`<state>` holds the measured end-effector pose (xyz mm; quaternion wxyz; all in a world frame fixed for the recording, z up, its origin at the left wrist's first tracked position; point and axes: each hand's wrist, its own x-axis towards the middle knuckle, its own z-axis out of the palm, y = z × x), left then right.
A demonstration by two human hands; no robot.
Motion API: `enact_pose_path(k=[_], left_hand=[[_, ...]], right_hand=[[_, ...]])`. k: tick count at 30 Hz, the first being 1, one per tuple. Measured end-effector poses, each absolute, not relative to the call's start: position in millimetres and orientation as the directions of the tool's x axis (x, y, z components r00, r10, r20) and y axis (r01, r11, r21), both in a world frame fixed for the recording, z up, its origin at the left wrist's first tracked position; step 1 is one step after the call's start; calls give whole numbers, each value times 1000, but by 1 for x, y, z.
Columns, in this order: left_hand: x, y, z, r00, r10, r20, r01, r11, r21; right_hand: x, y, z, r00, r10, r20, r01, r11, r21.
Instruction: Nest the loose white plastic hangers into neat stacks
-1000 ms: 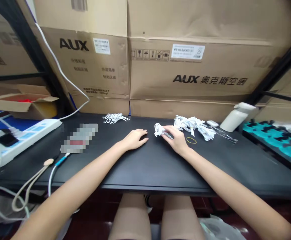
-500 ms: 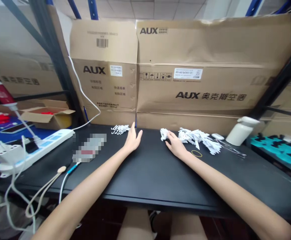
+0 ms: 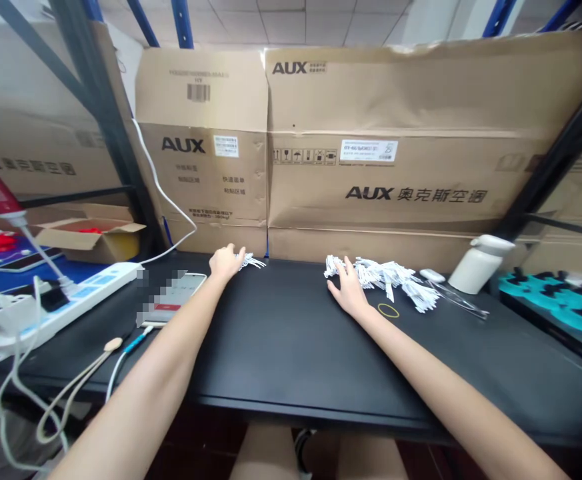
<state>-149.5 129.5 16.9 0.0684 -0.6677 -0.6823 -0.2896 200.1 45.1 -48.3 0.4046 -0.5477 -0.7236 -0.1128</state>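
Observation:
Small white hooks (image 3: 253, 261) lie in a loose pile near the back of the black table. My left hand (image 3: 225, 263) is closed around the left end of this pile, its fingertips partly hidden. Further right, my right hand (image 3: 349, 291) has thumb and fingers apart, the fingertips touching a small bunch of thin white pieces (image 3: 331, 265). Just beyond that hand spreads a larger heap of similar white pieces (image 3: 395, 277). A yellow rubber band (image 3: 388, 311) rests on the table to the right of my right wrist.
Cardboard boxes (image 3: 381, 220) wall off the table's back. A white bottle (image 3: 479, 265) and a teal tray (image 3: 561, 303) stand at right. On the left are a phone (image 3: 183, 293), a white power strip (image 3: 91, 293), loose cables (image 3: 25, 380) and an open carton (image 3: 93, 240).
My left hand has moved left from the right side of the hook pile and closed over its left end. My right hand stays by the small bunch, fingers more spread.

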Motion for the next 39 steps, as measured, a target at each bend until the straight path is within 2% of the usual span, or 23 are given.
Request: enact_pose_path(k=[9, 17, 21, 25, 28, 31, 34, 39], left_hand=[[-133, 139, 14, 193, 924, 331, 953, -256, 159], [-92, 109, 9, 378, 866, 326, 902, -424, 81], [-63, 82, 8, 530, 795, 295, 825, -563, 34], [-39, 54, 6, 573, 777, 259, 803, -595, 9], [-34, 41, 3, 594, 730, 337, 779, -627, -13], [-42, 37, 1, 649, 633, 423, 701, -713, -9], [-56, 41, 0, 643, 629, 436, 679, -732, 55], [-69, 49, 0, 609, 683, 403, 703, -700, 125]], right_hand=[[198, 45, -46, -72, 739, 670, 876, 369, -312], [199, 45, -46, -89, 744, 662, 867, 385, -316], [199, 43, -43, -103, 733, 672, 853, 413, -319], [199, 41, -37, -111, 711, 694, 858, 421, -294], [196, 36, -31, -137, 654, 744, 847, 467, -255], [189, 29, -26, -288, 605, 742, 775, 603, -191], [180, 24, -26, -457, 596, 660, 693, 704, -155], [177, 25, -28, -525, 659, 539, 689, 701, -187]])
